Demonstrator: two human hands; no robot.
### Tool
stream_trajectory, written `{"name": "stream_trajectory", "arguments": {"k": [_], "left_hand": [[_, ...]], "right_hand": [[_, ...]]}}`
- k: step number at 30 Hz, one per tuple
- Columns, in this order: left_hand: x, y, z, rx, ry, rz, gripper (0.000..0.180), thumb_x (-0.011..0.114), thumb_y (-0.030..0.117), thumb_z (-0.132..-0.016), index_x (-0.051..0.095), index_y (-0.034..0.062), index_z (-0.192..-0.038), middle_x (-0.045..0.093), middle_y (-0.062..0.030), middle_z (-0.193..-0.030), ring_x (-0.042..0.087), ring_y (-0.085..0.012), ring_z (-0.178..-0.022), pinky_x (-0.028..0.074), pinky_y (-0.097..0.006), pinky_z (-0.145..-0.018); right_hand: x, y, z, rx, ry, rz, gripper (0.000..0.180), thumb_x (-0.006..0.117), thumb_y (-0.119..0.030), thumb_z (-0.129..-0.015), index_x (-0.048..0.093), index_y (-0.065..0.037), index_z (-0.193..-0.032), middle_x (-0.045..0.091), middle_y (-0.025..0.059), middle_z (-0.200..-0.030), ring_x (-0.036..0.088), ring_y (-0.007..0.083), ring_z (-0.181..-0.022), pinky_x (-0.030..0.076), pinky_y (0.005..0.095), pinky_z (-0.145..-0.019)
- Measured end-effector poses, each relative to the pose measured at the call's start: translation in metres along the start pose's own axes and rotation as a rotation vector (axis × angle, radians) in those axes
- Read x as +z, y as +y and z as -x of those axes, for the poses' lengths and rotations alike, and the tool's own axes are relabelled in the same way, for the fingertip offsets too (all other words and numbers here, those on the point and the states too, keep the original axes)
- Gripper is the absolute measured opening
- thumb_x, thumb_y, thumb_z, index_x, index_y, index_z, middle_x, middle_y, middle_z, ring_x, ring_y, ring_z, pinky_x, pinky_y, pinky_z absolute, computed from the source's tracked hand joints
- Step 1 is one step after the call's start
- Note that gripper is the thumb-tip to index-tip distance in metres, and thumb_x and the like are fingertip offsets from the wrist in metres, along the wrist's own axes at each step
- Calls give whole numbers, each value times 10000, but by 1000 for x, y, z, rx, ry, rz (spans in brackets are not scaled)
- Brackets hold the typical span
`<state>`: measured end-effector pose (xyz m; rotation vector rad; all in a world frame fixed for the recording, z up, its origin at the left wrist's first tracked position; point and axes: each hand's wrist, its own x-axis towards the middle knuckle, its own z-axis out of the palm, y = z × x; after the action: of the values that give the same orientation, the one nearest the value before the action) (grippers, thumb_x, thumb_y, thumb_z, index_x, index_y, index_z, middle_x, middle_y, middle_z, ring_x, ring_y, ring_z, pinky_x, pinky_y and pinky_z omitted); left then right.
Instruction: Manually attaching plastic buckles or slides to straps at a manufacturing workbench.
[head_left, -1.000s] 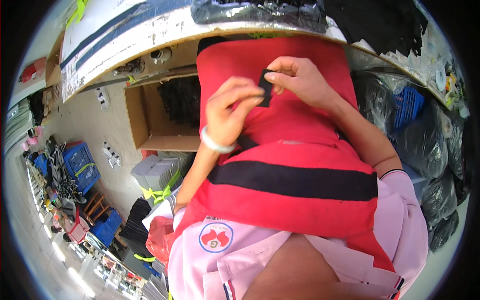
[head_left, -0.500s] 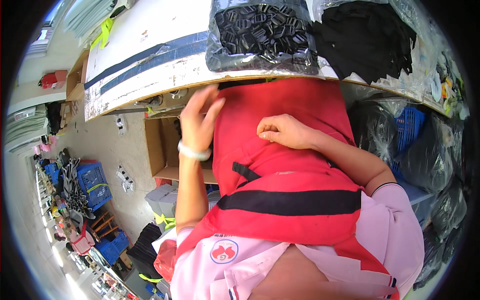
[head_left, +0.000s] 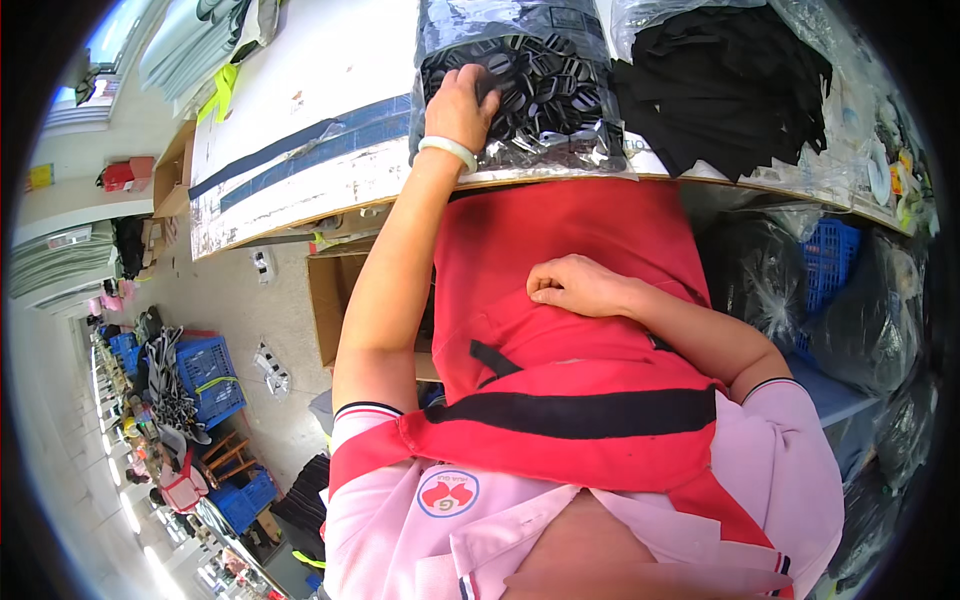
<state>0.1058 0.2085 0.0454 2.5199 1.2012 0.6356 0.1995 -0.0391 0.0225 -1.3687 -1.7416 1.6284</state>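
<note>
A clear plastic bag [head_left: 590, 160] full of black plastic buckles [head_left: 545, 95] lies open on the table in front of me. My left hand [head_left: 460, 112], with a pale bangle at the wrist, reaches over the bag's near left part. Its fingers bend down onto the buckles, thumb and fingers apart, and I see nothing gripped. My right hand [head_left: 580, 285] rests on the red apron [head_left: 570, 225] over my lap. Its fingers are curled in against the thumb, and whatever may be inside them is hidden.
A heap of black fabric pieces [head_left: 720, 90] lies right of the bag on the white table [head_left: 330, 95]. Dark strips [head_left: 270, 165] run along its left part. Below the edge stand a cardboard box [head_left: 325, 300] and, at right, a blue crate [head_left: 828, 260] among plastic-wrapped bundles.
My left hand has moved forward and right, from above the table's front edge onto the buckles in the bag. My right hand stays on my lap. The view has shifted slightly.
</note>
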Motion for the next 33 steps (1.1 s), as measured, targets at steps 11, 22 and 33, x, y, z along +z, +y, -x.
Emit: {"name": "stream_trajectory", "arguments": {"k": [11,22,33], "left_hand": [[-45,0,-23,-487,-74,1595,175,663,158,-893,569,21,-951,458,-7,-628,360,-67,-438,236,-188,-351],[-29,61,121,-654,-53,1615,128,693,108,-872,607,82,-963,590,4,-767,498,-50,-522,337,-189,-392],[-12,29,198,-608,-450,2216,337,516,137,-951,527,-2,-1257,634,-171,-1035,669,-229,-810,557,-276,-479]], "right_hand": [[1,6,-4,-29,49,-22,131,611,-110,-880,625,-12,-965,671,119,-884,650,231,-826,499,345,-748],[-47,-52,-6,9,319,-589,203,579,-187,-952,628,6,-993,608,24,-779,569,72,-609,466,205,-509],[-21,-39,24,94,120,-565,213,640,-220,-912,627,-8,-934,621,33,-774,577,85,-624,466,219,-542]]}}
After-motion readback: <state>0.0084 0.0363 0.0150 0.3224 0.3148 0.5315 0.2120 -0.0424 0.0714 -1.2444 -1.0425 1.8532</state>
